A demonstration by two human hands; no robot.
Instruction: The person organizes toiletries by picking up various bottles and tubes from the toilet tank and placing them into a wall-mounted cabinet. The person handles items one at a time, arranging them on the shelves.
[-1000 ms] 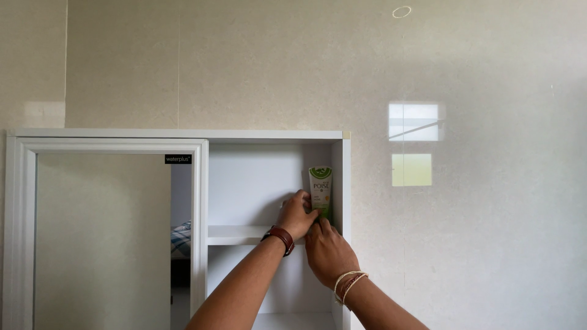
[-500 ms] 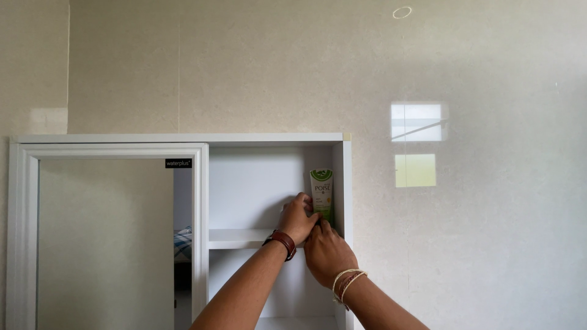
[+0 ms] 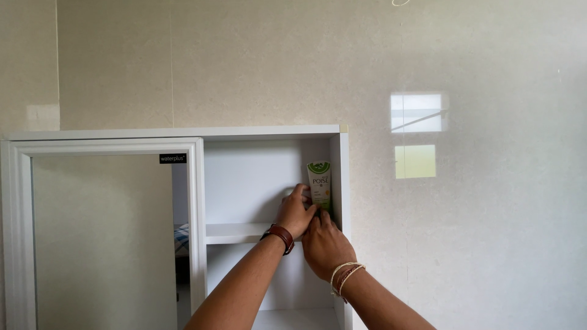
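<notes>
A white and green tube (image 3: 320, 180) stands upright on the upper shelf (image 3: 235, 231) of a white wall cabinet (image 3: 183, 132), close to the cabinet's right side wall. My left hand (image 3: 296, 211), with a brown watch strap at the wrist, grips the tube's lower part from the left. My right hand (image 3: 324, 244), with thin bracelets at the wrist, reaches up from below and touches the tube's base with its fingertips. The tube's bottom end is hidden by both hands.
A sliding mirror door (image 3: 104, 238) covers the cabinet's left half and reflects a room. A lower shelf (image 3: 293, 318) shows at the bottom edge. Beige tiled wall (image 3: 465, 232) surrounds the cabinet, with bright window reflections (image 3: 419, 113) at the right.
The view has shifted a little, so the cabinet sits slightly higher and to the left. Both hands stay on the tube in the same place on the shelf.
</notes>
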